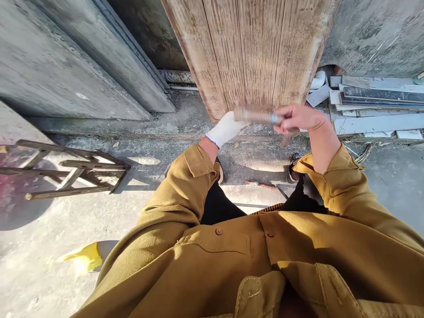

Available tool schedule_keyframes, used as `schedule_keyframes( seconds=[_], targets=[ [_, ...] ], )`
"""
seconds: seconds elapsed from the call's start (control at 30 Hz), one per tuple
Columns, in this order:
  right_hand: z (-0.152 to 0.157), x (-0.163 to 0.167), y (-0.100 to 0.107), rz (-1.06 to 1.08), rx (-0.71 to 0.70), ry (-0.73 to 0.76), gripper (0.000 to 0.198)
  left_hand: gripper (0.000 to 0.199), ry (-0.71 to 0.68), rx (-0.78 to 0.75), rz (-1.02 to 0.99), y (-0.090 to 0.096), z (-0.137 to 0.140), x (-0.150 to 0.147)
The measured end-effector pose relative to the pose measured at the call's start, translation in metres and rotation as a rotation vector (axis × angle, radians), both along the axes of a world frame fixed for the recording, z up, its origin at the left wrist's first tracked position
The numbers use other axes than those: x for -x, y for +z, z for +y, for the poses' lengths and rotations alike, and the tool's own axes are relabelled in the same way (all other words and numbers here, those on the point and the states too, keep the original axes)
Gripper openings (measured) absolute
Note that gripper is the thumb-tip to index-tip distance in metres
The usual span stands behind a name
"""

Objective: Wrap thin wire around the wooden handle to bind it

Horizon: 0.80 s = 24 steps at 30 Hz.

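Observation:
A wide plank board (247,53) with worn brown paint leans away from me, its lower end near my hands. My right hand (294,120) is bare and closed around a brown bar-shaped tool (253,115) with a light blue band. Motion smears the tool, so its exact kind cannot be made out. It lies crosswise over the board's lower end. My left hand (225,129), in a white glove, is closed at the board's bottom edge; the tool's left end partly hides its fingers.
Grey panels (82,70) lean at the left. Wooden trestle legs (76,172) stand below them. Stacked strips of board (377,106) lie on the right. Between my feet is a red-handled tool (261,184). A yellow object (88,257) lies at lower left.

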State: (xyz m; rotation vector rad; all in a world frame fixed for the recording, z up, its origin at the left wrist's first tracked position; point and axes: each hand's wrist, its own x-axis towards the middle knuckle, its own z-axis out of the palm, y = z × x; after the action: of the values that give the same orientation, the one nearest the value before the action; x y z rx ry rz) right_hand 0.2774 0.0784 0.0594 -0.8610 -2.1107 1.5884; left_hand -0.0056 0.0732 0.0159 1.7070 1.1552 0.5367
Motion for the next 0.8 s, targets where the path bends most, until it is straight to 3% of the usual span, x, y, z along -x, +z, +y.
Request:
schedule_keyframes(
  seconds=[0.07, 0.13, 0.2, 0.27, 0.4, 0.5, 0.67, 0.8],
  targets=[
    [0.002, -0.005, 0.0, 0.124, 0.079, -0.25, 0.057, 0.026, -0.044, 0.034, 0.0, -0.003, -0.003, -0.005],
    [0.006, -0.007, -0.006, 0.059, 0.1, -0.492, 0.049, 0.028, -0.134, 0.009, 0.035, -0.003, -0.007, -0.01],
    [0.01, -0.007, -0.014, -0.136, 0.075, -0.591, 0.042, 0.028, -0.189, -0.041, 0.076, -0.002, -0.012, -0.015],
    [0.011, -0.007, -0.021, -0.325, 0.03, -0.595, 0.036, 0.027, -0.211, -0.077, 0.107, -0.001, -0.015, -0.018],
    [0.007, -0.006, -0.024, -0.677, -0.093, -0.475, 0.023, 0.026, -0.213, -0.131, 0.131, 0.0, -0.016, -0.022],
    [0.001, -0.005, -0.022, -0.851, -0.065, -0.289, 0.019, 0.026, -0.205, -0.137, 0.165, 0.002, -0.013, -0.022],
    [-0.009, 0.0, -0.018, -0.732, 0.085, 0.198, 0.02, 0.026, -0.198, -0.125, 0.151, 0.005, -0.005, -0.018],
    [-0.017, 0.002, -0.007, -0.522, 0.145, 0.265, 0.037, 0.03, -0.237, -0.079, 0.059, 0.005, -0.005, -0.018]
  ],
)
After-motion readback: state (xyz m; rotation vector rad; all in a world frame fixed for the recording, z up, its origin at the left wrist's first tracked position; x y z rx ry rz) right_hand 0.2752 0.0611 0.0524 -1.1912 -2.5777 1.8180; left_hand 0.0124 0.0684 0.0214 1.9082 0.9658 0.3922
